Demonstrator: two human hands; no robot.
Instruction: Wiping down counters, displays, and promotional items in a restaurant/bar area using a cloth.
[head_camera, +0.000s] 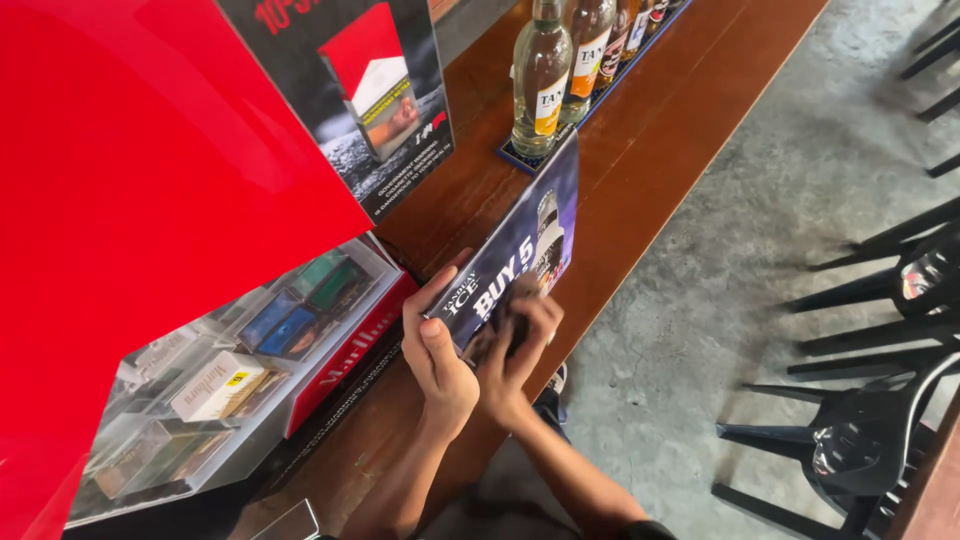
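Observation:
A dark blue printed display sign stands tilted on the brown wooden counter. My left hand grips the sign's near left edge, thumb on its front. My right hand presses on the lower front of the sign with something dark under the fingers; what that dark thing is I cannot tell.
A clear case of cigarette packs with a red front sits at left under a big red panel. A row of glass bottles stands on a blue mat further along. Black plastic chairs stand on the concrete floor at right.

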